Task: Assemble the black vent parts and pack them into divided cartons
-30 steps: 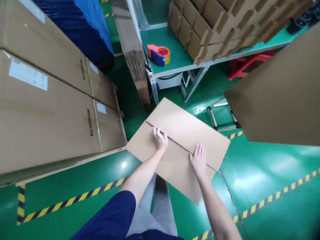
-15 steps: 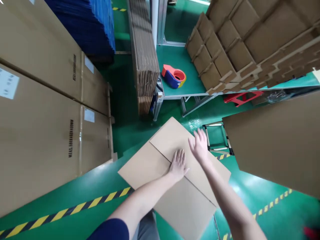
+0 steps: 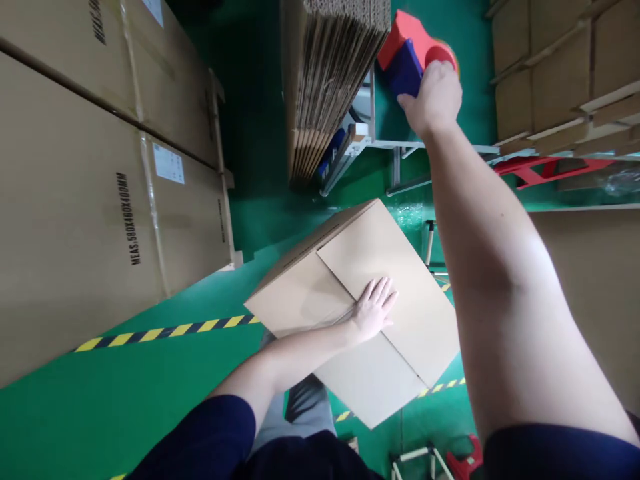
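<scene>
My left hand (image 3: 373, 310) lies flat with spread fingers on the top flaps of a cardboard box (image 3: 415, 287). The two flaps meet along a seam under that hand, and no tape shows on it. Stretched far forward, my right hand (image 3: 437, 100) has its fingers wrapped over a red and blue tape dispenser (image 3: 407, 50) at the green-topped table. The fingertips are partly hidden by the back of the hand.
Large cartons (image 3: 65, 193) stand on a pallet at the left. Flattened cardboard sheets (image 3: 325, 100) stand upright beside the table (image 3: 475, 73). Stacked cardboard pieces (image 3: 555, 87) fill the far right. A red stool (image 3: 550, 170) sits below the tabletop.
My right hand has gone from above the box forward to the tape dispenser and closed on it. My left hand stays flat on the flaps. The view has shifted toward the table.
</scene>
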The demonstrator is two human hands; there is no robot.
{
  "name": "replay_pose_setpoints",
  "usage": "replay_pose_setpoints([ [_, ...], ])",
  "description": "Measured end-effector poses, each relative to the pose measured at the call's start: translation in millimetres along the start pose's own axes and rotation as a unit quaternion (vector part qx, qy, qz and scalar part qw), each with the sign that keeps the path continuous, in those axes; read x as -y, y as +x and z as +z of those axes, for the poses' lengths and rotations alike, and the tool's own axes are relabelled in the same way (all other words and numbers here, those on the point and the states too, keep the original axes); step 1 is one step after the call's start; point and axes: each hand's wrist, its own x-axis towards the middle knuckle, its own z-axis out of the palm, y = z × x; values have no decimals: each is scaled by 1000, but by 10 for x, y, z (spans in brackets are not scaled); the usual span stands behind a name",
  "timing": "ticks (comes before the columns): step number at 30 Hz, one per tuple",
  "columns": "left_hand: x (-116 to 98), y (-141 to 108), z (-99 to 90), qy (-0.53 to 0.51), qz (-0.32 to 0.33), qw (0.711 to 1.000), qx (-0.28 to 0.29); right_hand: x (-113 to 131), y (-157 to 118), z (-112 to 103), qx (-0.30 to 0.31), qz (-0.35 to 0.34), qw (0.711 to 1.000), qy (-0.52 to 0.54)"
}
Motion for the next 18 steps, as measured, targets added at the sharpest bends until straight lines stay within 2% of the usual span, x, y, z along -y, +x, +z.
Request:
replay_pose_setpoints([
  [3,33,36,-99,20,16,1000,7,40,-427,-149,-66,106,992,-7],
  [6,69,99,-175,27,36,999,10,-64,-1143,-222,-151,74,985,33],
  [9,49,137,-249,38,16,999,9,-370,-2086,-172,-226,26,970,82],
  [11,33,138,-265,48,-4,999,12,-616,-2801,-48,-240,40,966,91],
  [15,58,133,-149,43,0,999,-1,-933,-4152,398,-254,144,952,97],
  [18,84,160,19,58,-33,998,-1,-934,-4769,672,-214,248,930,167],
])
